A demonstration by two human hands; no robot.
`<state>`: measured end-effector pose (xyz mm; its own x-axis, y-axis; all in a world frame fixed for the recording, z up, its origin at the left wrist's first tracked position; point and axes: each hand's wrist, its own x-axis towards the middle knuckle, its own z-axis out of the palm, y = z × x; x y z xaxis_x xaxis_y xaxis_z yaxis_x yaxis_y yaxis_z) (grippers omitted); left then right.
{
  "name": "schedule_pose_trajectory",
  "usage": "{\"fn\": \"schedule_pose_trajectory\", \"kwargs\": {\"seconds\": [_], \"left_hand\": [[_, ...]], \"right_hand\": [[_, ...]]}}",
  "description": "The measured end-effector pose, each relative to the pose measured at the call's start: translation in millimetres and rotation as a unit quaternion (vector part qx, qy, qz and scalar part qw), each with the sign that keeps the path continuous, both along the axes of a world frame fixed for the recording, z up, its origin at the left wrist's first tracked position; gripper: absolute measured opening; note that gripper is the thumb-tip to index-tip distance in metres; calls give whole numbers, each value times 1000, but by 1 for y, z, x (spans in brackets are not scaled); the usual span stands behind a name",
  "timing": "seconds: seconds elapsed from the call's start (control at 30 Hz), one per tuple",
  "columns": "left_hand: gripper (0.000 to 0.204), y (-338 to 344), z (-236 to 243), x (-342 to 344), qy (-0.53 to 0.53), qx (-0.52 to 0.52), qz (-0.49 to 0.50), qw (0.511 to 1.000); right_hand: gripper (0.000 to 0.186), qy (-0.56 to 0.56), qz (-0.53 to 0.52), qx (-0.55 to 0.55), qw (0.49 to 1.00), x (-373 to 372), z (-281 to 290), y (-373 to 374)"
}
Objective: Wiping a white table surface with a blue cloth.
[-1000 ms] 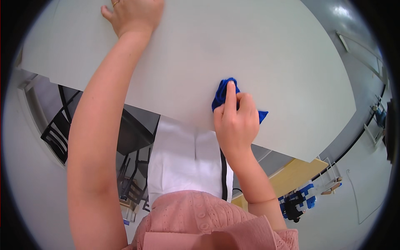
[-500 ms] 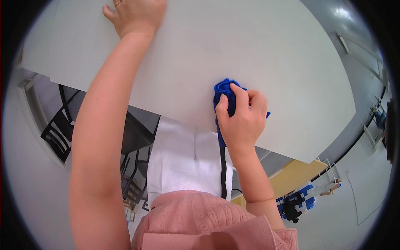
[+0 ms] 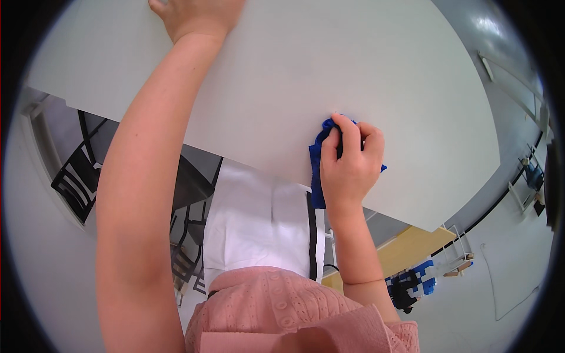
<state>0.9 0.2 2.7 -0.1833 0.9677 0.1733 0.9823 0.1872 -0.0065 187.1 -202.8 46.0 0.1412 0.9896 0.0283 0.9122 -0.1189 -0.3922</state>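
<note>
A crumpled blue cloth point(image 3: 317, 170) lies on the pale tabletop point(image 3: 276, 88) near its close edge, and one end hangs over that edge. My right hand point(image 3: 351, 162) is closed on it from above, fingers bent and gripping the folds. Part of the cloth is hidden under the palm. Far to the left, my left hand point(image 3: 200, 15) rests on the same tabletop with its thumb held apart. The upper edge of the picture cuts off its other fingers, and I see nothing held in it.
Black chairs point(image 3: 76, 182) stand beyond the table at the left. A light wooden tabletop point(image 3: 412, 253) shows past the near edge at the right. Farther off, a person in dark clothes point(image 3: 403, 288) is beside blue and white items. White frames point(image 3: 512, 76) stand along the right side.
My right hand has shifted slightly right with the blue cloth, and its fingers have curled in more. My left hand appears a little higher, with more of it out of the picture.
</note>
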Motion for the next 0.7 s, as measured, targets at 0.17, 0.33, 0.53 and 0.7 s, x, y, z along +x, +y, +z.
{"fn": "schedule_pose_trajectory", "kwargs": {"seconds": [0.17,0.33,0.53,0.7], "left_hand": [[61,1,-6,-2,7,19,-2,1000],[61,-2,-5,-2,7,11,4,1000],[61,-1,-3,-4,12,15,1,1000],[61,0,-10,-4,17,15,-6,1000]], "right_hand": [[14,-4,14,24,1000,2,0,0],[12,-15,10,2,1000,1,-1,25],[12,-22,9,-15,1000,1,1,12],[12,-58,29,-4,998,1,5,26]]}}
